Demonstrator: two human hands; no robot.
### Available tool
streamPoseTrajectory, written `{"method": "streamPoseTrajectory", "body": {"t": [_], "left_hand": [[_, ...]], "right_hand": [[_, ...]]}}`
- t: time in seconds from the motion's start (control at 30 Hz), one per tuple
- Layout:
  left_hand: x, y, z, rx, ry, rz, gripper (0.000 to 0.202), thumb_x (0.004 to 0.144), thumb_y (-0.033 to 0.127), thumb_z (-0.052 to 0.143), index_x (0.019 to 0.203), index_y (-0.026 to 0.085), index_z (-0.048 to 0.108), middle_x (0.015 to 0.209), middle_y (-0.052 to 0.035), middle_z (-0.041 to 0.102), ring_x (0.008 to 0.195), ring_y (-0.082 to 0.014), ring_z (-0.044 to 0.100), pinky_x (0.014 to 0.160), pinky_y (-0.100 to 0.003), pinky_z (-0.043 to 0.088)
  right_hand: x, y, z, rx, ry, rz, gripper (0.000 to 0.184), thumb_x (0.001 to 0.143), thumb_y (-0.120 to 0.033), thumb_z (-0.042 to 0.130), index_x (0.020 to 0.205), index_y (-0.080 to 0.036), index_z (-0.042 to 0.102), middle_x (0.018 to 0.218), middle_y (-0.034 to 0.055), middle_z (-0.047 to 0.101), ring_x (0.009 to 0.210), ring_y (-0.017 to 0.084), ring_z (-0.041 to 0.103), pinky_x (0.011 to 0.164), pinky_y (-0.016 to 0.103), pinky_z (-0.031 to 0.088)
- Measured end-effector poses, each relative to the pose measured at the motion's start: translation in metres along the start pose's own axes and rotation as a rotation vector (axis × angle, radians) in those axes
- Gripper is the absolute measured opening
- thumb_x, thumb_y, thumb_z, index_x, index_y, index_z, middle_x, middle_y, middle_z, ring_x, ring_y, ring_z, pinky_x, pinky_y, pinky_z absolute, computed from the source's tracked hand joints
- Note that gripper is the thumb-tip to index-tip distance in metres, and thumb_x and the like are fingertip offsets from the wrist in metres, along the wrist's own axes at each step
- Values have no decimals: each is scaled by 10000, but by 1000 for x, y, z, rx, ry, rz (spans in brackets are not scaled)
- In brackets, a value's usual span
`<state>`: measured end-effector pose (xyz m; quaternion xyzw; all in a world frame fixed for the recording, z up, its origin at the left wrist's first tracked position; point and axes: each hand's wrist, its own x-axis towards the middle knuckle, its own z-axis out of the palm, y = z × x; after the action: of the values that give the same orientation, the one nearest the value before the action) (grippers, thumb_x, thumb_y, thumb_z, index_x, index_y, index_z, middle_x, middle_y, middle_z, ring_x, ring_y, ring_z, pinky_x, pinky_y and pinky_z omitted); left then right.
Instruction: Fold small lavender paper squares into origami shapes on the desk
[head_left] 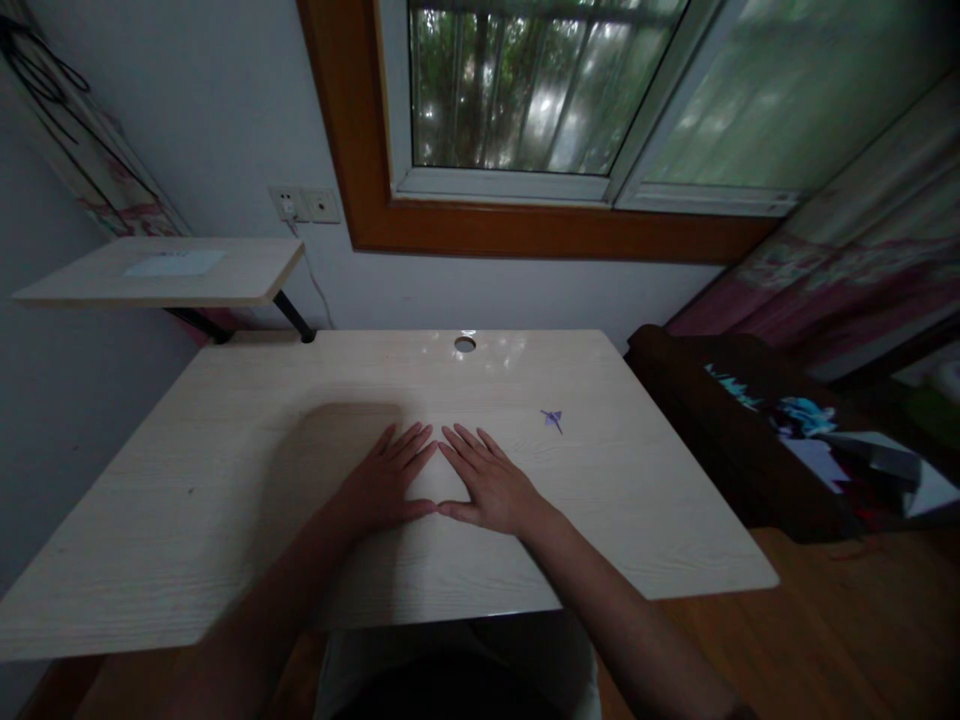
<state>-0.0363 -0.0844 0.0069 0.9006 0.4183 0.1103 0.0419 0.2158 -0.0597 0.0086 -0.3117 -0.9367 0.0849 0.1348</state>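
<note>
My left hand (pixel 386 480) lies flat on the pale wooden desk (pixel 187 500), palm down, fingers stretched forward. My right hand (pixel 487 480) lies flat beside it in the same way. The two thumbs and the two forefingers nearly meet, leaving a triangle of bare desk between them. Neither hand holds anything. A small purple folded paper figure (pixel 553 419) sits on the desk to the right of my right hand, a short way beyond its fingertips.
A round cable hole (pixel 465 344) is near the desk's far edge. A raised side shelf (pixel 165 272) stands at the back left, under a wall socket (pixel 306 205). A dark wooden chest (pixel 750 440) with clutter stands at the right. A window fills the wall ahead.
</note>
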Motion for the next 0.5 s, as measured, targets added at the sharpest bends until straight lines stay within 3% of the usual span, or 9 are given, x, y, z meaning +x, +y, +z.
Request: {"method": "streamPoseTrajectory", "body": {"t": [0.5], "left_hand": [[0,-1,1,34,-30,-6,828,884,677,449,1519,170,289,1599,-160,261,1500,-289,183,1217,-524,41]], "right_hand": [[1,1,-1,2,-12,11,916,858,-723,480,1557,-193,217,1607,141,234,1503,299,175,1216,552,150]]}}
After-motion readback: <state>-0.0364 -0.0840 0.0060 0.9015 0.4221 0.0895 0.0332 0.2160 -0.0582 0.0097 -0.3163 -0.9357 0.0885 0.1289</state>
